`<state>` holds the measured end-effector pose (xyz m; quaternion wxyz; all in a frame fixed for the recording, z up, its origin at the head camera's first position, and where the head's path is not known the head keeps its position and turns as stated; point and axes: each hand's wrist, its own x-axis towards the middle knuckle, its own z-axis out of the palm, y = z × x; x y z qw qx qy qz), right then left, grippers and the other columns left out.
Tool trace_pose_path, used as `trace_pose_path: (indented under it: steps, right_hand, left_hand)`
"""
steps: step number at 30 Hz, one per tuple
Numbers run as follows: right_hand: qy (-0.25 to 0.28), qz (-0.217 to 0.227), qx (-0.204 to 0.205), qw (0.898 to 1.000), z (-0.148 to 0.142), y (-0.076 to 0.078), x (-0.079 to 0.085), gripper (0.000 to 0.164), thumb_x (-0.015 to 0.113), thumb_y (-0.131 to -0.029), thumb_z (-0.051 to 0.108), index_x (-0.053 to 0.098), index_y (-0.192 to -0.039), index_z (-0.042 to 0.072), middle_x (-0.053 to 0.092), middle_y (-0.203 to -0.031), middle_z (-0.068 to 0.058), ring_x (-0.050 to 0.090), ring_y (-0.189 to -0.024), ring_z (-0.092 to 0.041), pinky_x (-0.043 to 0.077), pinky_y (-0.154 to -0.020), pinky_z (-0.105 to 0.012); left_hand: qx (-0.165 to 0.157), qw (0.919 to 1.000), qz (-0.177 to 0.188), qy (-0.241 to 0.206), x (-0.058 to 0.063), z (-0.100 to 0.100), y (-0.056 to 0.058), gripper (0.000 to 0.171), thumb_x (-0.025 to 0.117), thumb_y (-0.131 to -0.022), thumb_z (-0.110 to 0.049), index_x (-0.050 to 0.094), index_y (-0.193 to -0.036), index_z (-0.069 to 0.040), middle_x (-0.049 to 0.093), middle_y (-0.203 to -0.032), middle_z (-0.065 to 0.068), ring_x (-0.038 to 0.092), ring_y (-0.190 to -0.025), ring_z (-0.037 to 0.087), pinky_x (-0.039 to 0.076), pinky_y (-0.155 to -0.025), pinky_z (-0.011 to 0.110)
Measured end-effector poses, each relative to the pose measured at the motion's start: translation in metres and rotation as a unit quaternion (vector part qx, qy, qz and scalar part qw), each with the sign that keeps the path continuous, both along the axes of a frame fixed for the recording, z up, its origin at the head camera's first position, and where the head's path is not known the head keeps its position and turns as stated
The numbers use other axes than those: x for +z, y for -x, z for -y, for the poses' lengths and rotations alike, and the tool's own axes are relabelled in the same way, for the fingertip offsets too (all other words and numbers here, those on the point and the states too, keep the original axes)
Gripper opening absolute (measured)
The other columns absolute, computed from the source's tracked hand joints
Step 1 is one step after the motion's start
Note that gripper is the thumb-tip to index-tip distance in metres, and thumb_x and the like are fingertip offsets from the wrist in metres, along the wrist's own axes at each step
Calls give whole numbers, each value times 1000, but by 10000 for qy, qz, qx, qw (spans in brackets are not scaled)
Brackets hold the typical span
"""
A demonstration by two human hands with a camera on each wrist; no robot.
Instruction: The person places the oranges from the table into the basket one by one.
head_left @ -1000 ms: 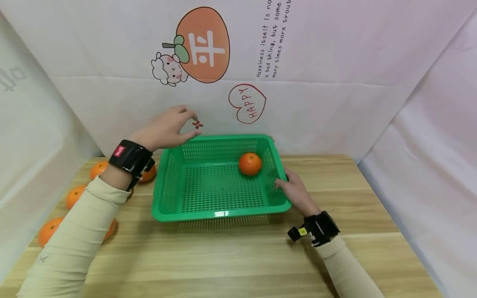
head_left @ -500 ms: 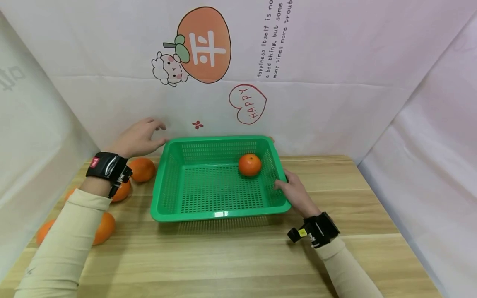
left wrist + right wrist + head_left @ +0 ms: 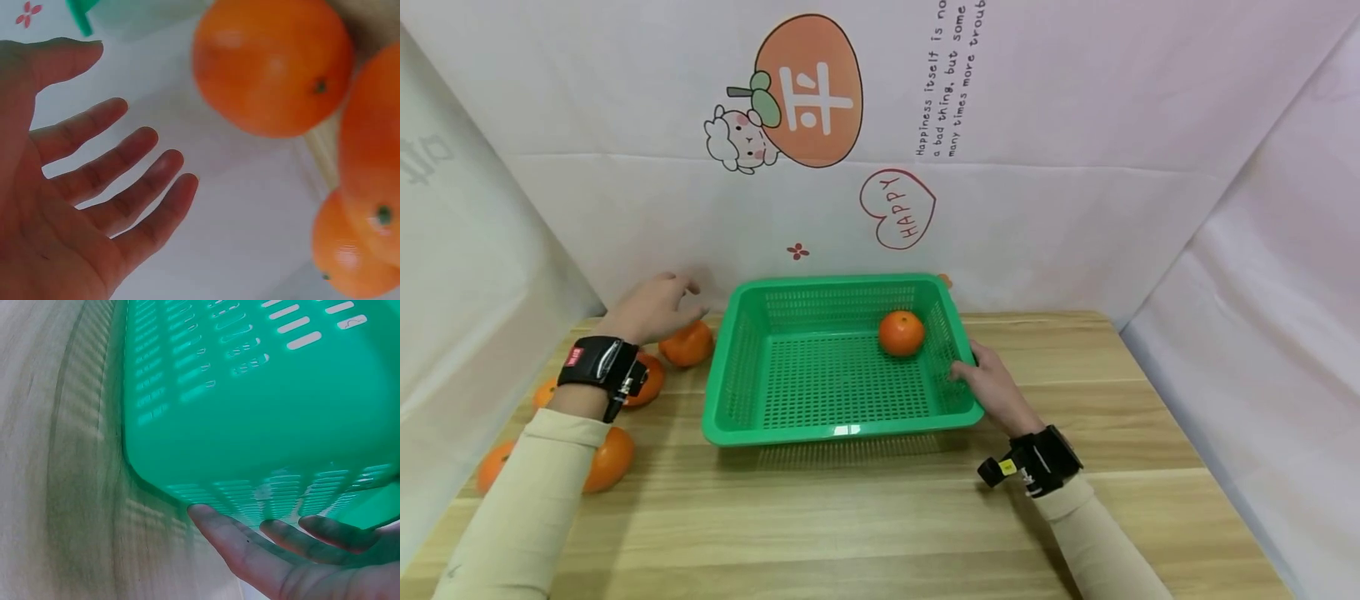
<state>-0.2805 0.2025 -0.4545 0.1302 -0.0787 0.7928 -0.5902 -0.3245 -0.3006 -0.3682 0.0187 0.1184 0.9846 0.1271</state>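
Note:
My left hand (image 3: 653, 308) hovers over the back left of the table with fingers spread and slightly bent, holding nothing. Just below it sits an orange (image 3: 687, 345), and the left wrist view shows that orange (image 3: 272, 65) apart from the fingertips. A green plastic basket (image 3: 842, 434) with slotted walls stands mid-table. One orange (image 3: 902, 333) lies inside, toward its back right corner. On the basket's right rim my right hand (image 3: 997, 390) has its thumb inside and its fingers against the outer wall, as the right wrist view of the basket (image 3: 262, 419) also shows.
Several more oranges lie on the left of the wooden table (image 3: 865, 525), among them a front one (image 3: 611, 460) and one by the left edge (image 3: 493, 467). The left sleeve partly covers them. White printed cloth (image 3: 1045, 225) walls the back and sides.
My left hand has moved left and down, away from above the basket's back left corner to over the oranges. The right hand stays on the rim, and the basket has hardly moved.

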Motion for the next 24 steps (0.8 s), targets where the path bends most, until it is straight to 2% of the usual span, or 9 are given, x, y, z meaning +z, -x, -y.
trace_pose_path:
  steps: [4, 9, 17, 24]
  right_hand:
    - [28, 43, -24, 10000, -1, 0, 1, 74, 51, -94, 7, 31, -165, 9, 55, -148, -29, 66, -118, -37, 60, -88, -38]
    - [40, 48, -28, 10000, -1, 1, 1, 74, 51, -95, 8, 31, -165, 11, 56, -148, -28, 67, -118, -36, 60, -87, -37]
    - [-9, 20, -18, 10000, -1, 0, 5, 74, 53, -95, 9, 30, -166, 10, 56, -148, -29, 67, -119, -37, 61, -90, -38]
    - [22, 53, 20, 10000, 1, -2, 2, 75, 52, -96, 9, 27, -167, 11, 53, -151, -29, 66, -122, -38, 61, -91, -38]
  left_hand:
    - [33, 9998, 157, 98, -15, 5, -3, 46, 61, -103, -29, 62, -129, 7, 62, -127, 33, 62, -101, 39, 53, -89, 57]
    - [-64, 9998, 148, 75, -32, 9, -4, 49, 66, -102, -33, 63, -131, 7, 61, -130, 34, 62, -115, 48, 51, -97, 63]
    - [-204, 9998, 11, -84, -44, 11, 1, 57, 71, -98, -31, 59, -141, 4, 54, -143, 35, 57, -123, 51, 49, -101, 66]
    - [-463, 9985, -104, -289, -63, 11, 7, 48, 69, -97, -20, 62, -137, 5, 57, -140, 32, 54, -127, 52, 45, -106, 67]
